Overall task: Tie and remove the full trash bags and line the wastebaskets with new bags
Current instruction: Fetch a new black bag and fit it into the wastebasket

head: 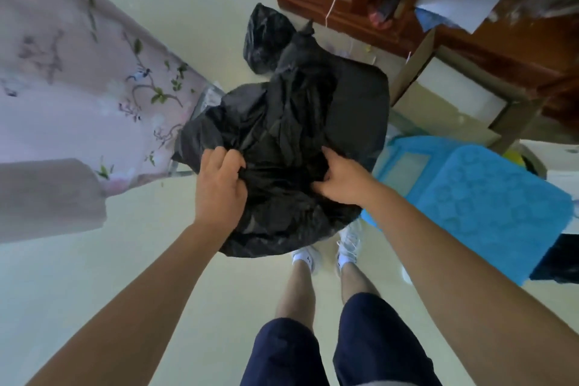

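Here both hands, left hand (219, 185) and right hand (343, 180), grip one black bag (300, 122); another tied bag (266, 37) sits behind.

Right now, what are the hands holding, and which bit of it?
Both hold the loose black trash bag: the left hand grips bunched plastic on its near left side, the right hand pinches folds on its near right side.

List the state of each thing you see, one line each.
held black bag: crumpled, gripped by both hands.
left hand: grips the bag's near edge.
right hand: pinches the bag's plastic.
far black bag: filled, on the floor, top appears tied.
blue stool: on the floor, untouched.
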Motion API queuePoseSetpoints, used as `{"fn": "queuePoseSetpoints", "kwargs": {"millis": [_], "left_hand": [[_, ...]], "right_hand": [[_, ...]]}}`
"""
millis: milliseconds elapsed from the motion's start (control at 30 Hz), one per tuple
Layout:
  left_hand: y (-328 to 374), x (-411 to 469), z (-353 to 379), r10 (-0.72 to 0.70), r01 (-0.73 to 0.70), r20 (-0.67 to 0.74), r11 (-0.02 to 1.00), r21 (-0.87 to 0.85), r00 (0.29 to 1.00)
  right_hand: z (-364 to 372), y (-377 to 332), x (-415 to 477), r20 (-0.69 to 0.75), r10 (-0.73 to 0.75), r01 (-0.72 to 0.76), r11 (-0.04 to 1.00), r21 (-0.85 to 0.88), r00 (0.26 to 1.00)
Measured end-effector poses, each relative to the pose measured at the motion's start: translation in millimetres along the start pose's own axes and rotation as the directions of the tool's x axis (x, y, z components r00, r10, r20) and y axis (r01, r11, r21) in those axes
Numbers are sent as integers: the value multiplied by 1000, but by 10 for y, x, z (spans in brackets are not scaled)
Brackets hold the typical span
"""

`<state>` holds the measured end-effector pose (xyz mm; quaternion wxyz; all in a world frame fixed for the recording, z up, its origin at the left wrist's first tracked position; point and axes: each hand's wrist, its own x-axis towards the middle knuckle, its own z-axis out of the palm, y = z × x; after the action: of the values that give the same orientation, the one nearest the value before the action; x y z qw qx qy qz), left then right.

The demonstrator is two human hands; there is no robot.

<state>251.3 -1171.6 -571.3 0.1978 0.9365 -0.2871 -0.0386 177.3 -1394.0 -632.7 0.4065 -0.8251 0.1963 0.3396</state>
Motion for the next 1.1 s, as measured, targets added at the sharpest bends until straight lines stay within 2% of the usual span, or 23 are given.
{"fn": "queuePoseSetpoints", "kwargs": {"millis": [133, 233, 300, 367, 433, 500, 567, 633, 667, 733, 767, 800, 867, 933, 967, 1000, 1067, 1100], "left_hand": [[67, -178, -818, -75, 83, -67, 989, 124, 995], [-17, -451, -1465, -121, 156, -181, 969, 193, 976], [-131, -693, -1860, -147, 208, -255, 950, 232, 956], [-261, -962, -2217, -184, 280, -333, 921, 269, 925], [-373, -1262, -2563, -236, 368, -403, 884, 288, 884], [-481, -1610, -2901, -295, 460, -476, 843, 278, 829], [-614, -2012, -3225, -326, 529, -554, 809, 256, 766], [-825, -2492, -3521, -358, 594, -626, 776, 212, 692], [-946, -2759, -3653, -379, 622, -655, 763, 179, 654], [-1188, -3334, -3899, -423, 667, -699, 738, 103, 576], [-1308, -3648, -4014, -440, 687, -720, 724, 70, 537], [-1429, -3972, -4129, -449, 705, -742, 708, 45, 498], [-1671, -4594, -4336, -462, 730, -765, 683, 15, 448], [-1877, -5181, -4550, -491, 748, -763, 663, -16, 419], [-1976, -5455, -4655, -509, 761, -761, 648, -31, 403], [-2077, -5712, -4737, -534, 775, -753, 630, -52, 384], [-2312, -6182, -4856, -582, 799, -724, 597, -73, 370], [-2436, -6379, -4932, -605, 808, -695, 587, -58, 389]], "right_hand": [[-10, -682, -305, 156, -131, 152, 980, -126, 979], [-13, -1285, -577, 78, -312, 321, 891, -322, 947], [-14, -1677, -807, 48, -448, 429, 813, -394, 893], [5, -2042, -1042, 114, -506, 512, 786, -347, 855], [54, -2386, -1265, 254, -487, 541, 810, -228, 836], [151, -2743, -1557, 365, -430, 499, 858, -120, 826], [344, -3107, -1821, 405, -366, 415, 909, -36, 838], [673, -3488, -2013, 332, -347, 368, 930, -2, 877], [908, -3655, -2074, 233, -363, 381, 924, -33, 902], [1438, -3962, -2121, -54, -441, 414, 874, -255, 896], [1728, -4120, -2201, -160, -480, 389, 832, -395, 863], [2028, -4259, -2301, -207, -483, 340, 806, -484, 851], [2636, -4578, -2423, -150, -414, 284, 804, -522, 898], [3204, -4964, -2556, 73, -341, 337, 829, -446, 937], [3476, -5167, -2657, 168, -345, 383, 835, -396, 924], [3729, -5342, -2755, 200, -384, 432, 827, -359, 901], [4204, -5742, -3001, 191, -525, 556, 740, -379, 829], [4430, -5970, -3104, 170, -589, 603, 696, -391, 790]]}}
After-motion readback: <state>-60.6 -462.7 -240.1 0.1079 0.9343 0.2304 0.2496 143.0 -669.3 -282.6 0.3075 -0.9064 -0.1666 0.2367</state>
